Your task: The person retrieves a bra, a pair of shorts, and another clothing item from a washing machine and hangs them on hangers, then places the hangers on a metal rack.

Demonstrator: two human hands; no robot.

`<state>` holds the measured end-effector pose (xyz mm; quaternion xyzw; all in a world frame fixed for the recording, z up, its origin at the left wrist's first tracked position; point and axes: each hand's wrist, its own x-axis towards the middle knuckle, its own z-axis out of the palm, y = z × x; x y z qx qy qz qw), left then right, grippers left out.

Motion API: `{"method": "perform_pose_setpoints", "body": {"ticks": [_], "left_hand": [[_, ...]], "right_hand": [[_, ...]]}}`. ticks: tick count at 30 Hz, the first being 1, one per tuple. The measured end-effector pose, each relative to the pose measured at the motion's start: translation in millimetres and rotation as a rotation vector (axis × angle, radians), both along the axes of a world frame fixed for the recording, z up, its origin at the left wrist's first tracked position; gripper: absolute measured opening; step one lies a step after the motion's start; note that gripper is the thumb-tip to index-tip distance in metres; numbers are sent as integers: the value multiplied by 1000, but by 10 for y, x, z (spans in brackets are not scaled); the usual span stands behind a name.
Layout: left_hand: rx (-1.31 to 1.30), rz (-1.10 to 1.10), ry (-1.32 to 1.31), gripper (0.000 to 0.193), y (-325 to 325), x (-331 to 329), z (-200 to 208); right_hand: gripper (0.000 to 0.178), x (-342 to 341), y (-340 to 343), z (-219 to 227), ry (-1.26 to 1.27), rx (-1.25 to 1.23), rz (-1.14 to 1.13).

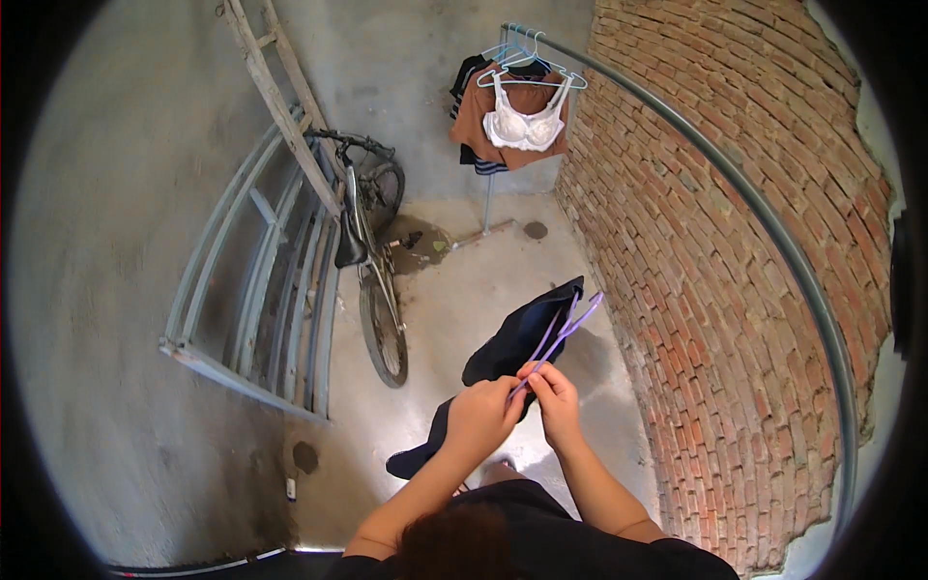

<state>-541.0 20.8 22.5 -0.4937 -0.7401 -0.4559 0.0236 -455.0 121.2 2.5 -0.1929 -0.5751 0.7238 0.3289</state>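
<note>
A person's left hand and right hand hold a purple hanger and dark garment, left of a brick wall.
Both hands are closed, close together, on the hanger's near end. Farther left of the wall stands a bicycle; near the wall's far end, clothes hang from a metal rail.

The left hand and right hand grip a purple hanger against a dark garment.
</note>
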Motion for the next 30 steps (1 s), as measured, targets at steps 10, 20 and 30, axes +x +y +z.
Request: {"method": "perform_pose_setpoints", "body": {"ticks": [10,20,30], "left_hand": [[48,85,197,6,1082,-1620,238],[107,-85,42,11,2262,-3188,812],[266,-510,-104,14,4081,-4608,1490]], "right_hand": [[13,-1742,1301,159,105,118,7],[12,-3190,2472,930,96,311,-8],[34,-4338,3950,1729,120,443,-228]]}}
